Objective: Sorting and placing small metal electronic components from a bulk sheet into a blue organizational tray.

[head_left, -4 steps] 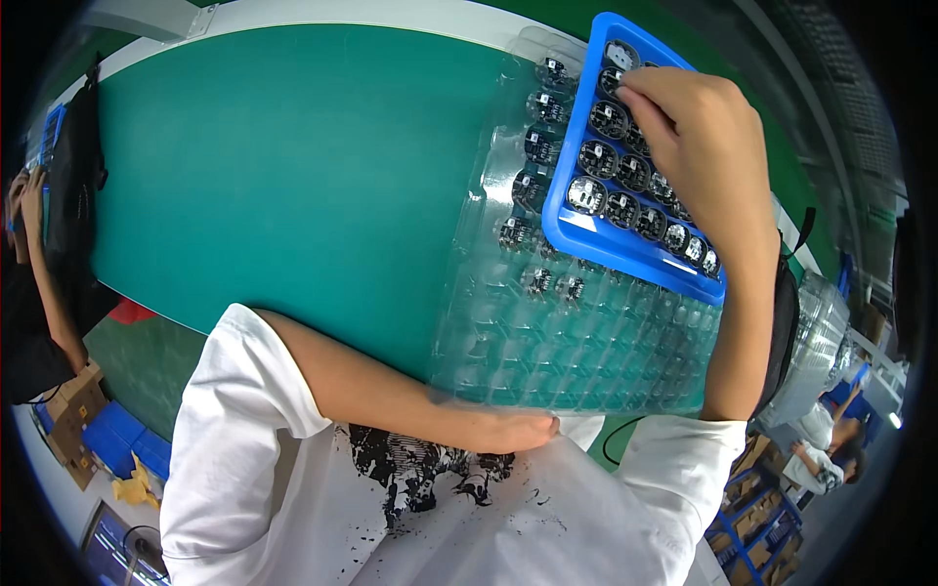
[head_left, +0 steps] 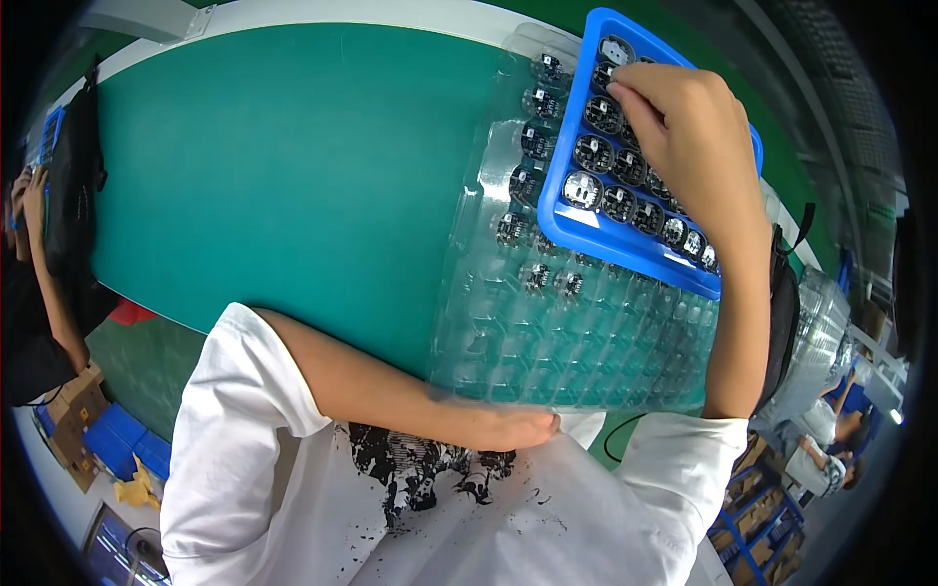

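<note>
Hands were held well apart. Thumb and forefinger of the right hand [head_left: 689, 137] were drawn together at a round piece [head_left: 602, 75] in the far left part of the blue tray [head_left: 596, 246]; whether it was gripped could not be told. The left hand [head_left: 518, 430] was folded in front of the shirt [head_left: 586, 508], just beside the near edge of the clear tray [head_left: 528, 352], its hold hidden.

A neighbouring piece could be dragged or upset, since the rows were closely packed. Because the blue tray was laid over the clear tray on the table [head_left: 274, 166], it could be slid or tipped if its rim were pressed, and pieces beneath could be squeezed.

Rows of round pieces were held in the blue tray, with bare floor left at the near left. Similar pieces [head_left: 525, 184] were seated along the clear tray's left side; many nearer pockets [head_left: 576, 366] were left unfilled.
</note>
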Available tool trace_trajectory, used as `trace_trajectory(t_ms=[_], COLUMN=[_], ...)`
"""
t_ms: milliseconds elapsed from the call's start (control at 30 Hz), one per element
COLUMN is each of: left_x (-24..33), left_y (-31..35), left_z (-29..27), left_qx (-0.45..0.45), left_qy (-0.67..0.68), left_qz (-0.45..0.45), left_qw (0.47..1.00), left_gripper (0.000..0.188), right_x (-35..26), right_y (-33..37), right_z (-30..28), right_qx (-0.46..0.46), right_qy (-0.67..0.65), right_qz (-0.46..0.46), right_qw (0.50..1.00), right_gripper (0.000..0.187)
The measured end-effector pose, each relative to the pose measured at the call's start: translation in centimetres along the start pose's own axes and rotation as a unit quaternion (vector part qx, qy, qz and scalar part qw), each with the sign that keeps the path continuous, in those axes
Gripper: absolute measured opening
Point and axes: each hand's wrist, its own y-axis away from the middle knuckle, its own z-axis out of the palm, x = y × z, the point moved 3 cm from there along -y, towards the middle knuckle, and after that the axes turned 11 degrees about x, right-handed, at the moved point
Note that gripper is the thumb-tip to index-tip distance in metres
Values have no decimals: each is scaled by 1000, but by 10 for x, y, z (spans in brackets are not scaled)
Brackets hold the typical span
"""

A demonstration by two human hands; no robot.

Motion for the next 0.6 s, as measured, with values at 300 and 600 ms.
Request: trace_trajectory(t_ms=[300, 600], left_x=[-23, 16], left_y=[19, 0], left_z=[16, -21], left_qx=[181, -57], left_qy=[124, 157], left_qz=[76, -73], left_qw=[973, 983], left_gripper=[35, 37], right_x=[-76, -93], right_y=[46, 95], right_z=[-51, -12], right_qx=[-26, -212], right_qy=[-187, -119], right_qz=[-27, -38], right_qw=[982, 969], right_gripper=[18, 19])
